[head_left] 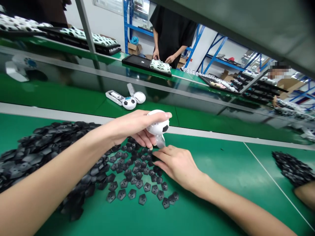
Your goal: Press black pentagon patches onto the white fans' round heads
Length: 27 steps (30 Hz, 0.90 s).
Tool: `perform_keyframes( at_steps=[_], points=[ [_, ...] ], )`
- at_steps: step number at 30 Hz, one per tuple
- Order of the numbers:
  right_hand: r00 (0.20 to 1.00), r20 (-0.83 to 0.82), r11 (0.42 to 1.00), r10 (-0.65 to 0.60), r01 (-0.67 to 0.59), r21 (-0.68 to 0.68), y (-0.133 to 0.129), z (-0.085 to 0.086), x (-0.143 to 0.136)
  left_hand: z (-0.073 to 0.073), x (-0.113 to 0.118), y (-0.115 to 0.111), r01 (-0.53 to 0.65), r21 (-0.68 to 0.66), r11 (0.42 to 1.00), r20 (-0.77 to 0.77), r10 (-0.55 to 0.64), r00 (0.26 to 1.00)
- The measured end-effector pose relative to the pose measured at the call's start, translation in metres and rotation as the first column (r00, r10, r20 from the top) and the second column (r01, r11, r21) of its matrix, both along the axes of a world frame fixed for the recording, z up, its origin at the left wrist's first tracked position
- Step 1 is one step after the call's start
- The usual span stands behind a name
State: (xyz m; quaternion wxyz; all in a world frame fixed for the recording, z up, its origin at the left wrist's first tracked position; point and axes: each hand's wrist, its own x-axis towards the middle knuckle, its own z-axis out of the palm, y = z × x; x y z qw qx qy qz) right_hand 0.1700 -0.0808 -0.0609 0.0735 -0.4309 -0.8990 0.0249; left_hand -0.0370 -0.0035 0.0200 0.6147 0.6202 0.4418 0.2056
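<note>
My left hand (pixel 133 126) is wrapped round a white ball-shaped casing (pixel 156 128), thumb across its top. A black pentagon patch shows on the casing's right side, and a pale flap hangs below it. Just below, my right hand (pixel 178 165) reaches over loose black pentagon pieces (pixel 139 175); its fingers are slightly apart at the edge of the scatter, and their tips are partly hidden. To the left, partly behind my left forearm, lies a big heap of larger black pieces (pixel 36 152).
Past a pale rail, two opened white ball-shaped units (pixel 129 103) lie on the green belt (pixel 81 98). Beyond it, a person in black (pixel 172 29) handles a tray of white pieces (pixel 160 66). Another black heap (pixel 292 168) and part of someone's arm (pixel 306 194) are at right.
</note>
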Motion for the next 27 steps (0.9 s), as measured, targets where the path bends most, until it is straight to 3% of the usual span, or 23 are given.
perform_keyframes(
  at_steps=[3, 6, 10, 12, 15, 18, 20, 22, 24, 27],
  points=[
    [0.975, 0.197, 0.983, 0.104, -0.131, 0.131, -0.003, 0.003, -0.011, 0.000, -0.002, 0.001, -0.012, -0.021, 1.000, 0.121, 0.014, 0.993],
    [0.936, 0.317, 0.967, 0.155, -0.210, 0.146, -0.004, 0.007, -0.024, 0.003, -0.004, 0.002, -0.023, -0.075, 0.997, 0.330, 0.047, 0.943],
    [0.927, 0.364, 0.995, 0.086, -0.100, 0.019, 0.000, 0.018, -0.031, 0.006, -0.003, 0.001, -0.098, -0.056, 0.994, 0.531, 0.112, 0.840],
    [0.962, 0.268, 0.998, 0.042, -0.026, -0.061, 0.004, 0.028, -0.025, 0.004, -0.003, 0.001, -0.167, 0.007, 0.986, 0.563, 0.134, 0.816],
    [0.987, -0.152, 0.998, 0.050, -0.054, -0.026, 0.010, 0.050, -0.006, -0.003, -0.005, 0.002, -0.254, 0.131, 0.958, 0.565, 0.139, 0.813],
    [0.810, -0.572, 0.982, 0.126, -0.021, 0.187, 0.013, 0.075, 0.010, -0.011, -0.006, 0.003, -0.290, 0.252, 0.923, 0.530, 0.120, 0.840],
    [0.641, -0.759, 0.976, 0.115, 0.069, 0.207, 0.015, 0.086, 0.013, -0.015, -0.004, 0.002, -0.305, 0.339, 0.890, 0.484, 0.113, 0.868],
    [0.461, -0.886, 0.988, 0.044, 0.111, 0.107, 0.018, 0.089, 0.012, -0.018, 0.000, -0.001, -0.309, 0.419, 0.854, 0.431, 0.112, 0.895],
    [0.302, -0.952, 0.997, -0.056, 0.066, -0.037, 0.022, 0.087, 0.010, -0.020, 0.006, -0.006, -0.309, 0.471, 0.826, 0.394, 0.117, 0.912],
    [0.155, -0.968, 0.979, -0.195, -0.029, -0.202, 0.027, 0.084, 0.006, -0.025, 0.012, -0.014, -0.323, 0.540, 0.777, 0.360, 0.134, 0.924]
  ],
)
